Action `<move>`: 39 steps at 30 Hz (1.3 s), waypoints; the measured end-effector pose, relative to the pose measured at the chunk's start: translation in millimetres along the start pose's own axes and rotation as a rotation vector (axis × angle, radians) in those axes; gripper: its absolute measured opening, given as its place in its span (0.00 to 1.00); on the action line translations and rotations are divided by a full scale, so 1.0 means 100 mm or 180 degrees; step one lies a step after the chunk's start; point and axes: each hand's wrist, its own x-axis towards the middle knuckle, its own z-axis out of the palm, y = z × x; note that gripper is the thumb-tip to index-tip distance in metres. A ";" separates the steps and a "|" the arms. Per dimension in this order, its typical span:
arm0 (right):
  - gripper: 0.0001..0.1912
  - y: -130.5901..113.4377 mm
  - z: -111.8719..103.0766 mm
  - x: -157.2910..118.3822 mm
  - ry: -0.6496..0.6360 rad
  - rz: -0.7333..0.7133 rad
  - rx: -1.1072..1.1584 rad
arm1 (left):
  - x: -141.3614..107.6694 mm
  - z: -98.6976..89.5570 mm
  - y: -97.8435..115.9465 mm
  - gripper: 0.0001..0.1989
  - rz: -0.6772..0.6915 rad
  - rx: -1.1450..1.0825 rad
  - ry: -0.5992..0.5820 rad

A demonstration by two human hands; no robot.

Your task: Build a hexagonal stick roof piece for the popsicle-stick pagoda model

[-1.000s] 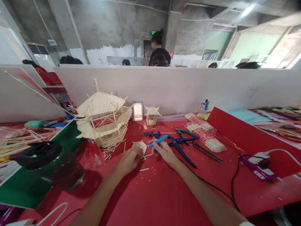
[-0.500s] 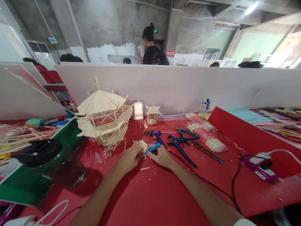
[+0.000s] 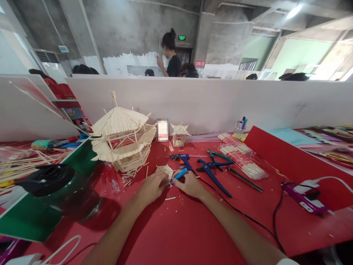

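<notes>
My right hand (image 3: pixel 190 183) is closed around a blue pen-like tool (image 3: pixel 180 173), whose tip points down and left. My left hand (image 3: pixel 154 186) has its fingers pressed on the near edge of a small stick frame (image 3: pixel 165 169) lying on the red table (image 3: pixel 162 235). The fingertips of both hands nearly meet at the frame's right side. Behind them stand a large stick pavilion model (image 3: pixel 121 136) on the left and a small one (image 3: pixel 179 134) in the middle.
A glue gun (image 3: pixel 183 159), blue cutters (image 3: pixel 213 176), green pliers (image 3: pixel 215 160) and a black-handled tool (image 3: pixel 245 179) lie right of my hands. Wrapped stick bundles (image 3: pixel 242 156) lie behind them. A dark jug (image 3: pixel 60 191) stands left. A black cable crosses the right side.
The blue tool is slightly more upright in my right hand. The person beyond the partition has shifted left. My left hand has hardly moved.
</notes>
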 end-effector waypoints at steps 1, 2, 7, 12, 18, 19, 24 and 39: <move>0.06 0.00 0.00 0.00 0.0021 0.0007 -0.0018 | 0.00 0.00 0.00 0.06 -0.0004 -0.0004 -0.0002; 0.06 0.00 0.01 0.00 0.0032 0.0020 -0.0031 | 0.00 0.00 0.00 0.05 -0.0012 0.0000 -0.0004; 0.06 0.02 0.01 0.00 -0.0002 0.0034 -0.0006 | -0.01 0.00 0.00 0.04 -0.0057 0.0018 -0.0021; 0.06 0.01 0.00 0.00 -0.0020 -0.0013 -0.0059 | 0.00 0.01 -0.01 0.05 -0.0031 -0.0029 -0.0016; 0.06 0.00 0.00 0.00 0.0006 0.0031 -0.0058 | -0.01 0.00 0.00 0.04 -0.0092 -0.0022 -0.0056; 0.06 0.01 0.00 0.00 -0.0014 0.0019 -0.0071 | -0.01 0.00 0.00 0.04 -0.0089 -0.0022 -0.0051; 0.06 0.03 0.01 -0.01 0.0001 -0.0008 -0.0057 | 0.00 -0.01 0.00 0.05 -0.0026 0.0015 -0.0033; 0.10 -0.02 -0.12 0.00 0.0303 -0.0030 0.0141 | -0.03 -0.02 0.01 0.06 0.0115 -0.0101 0.0046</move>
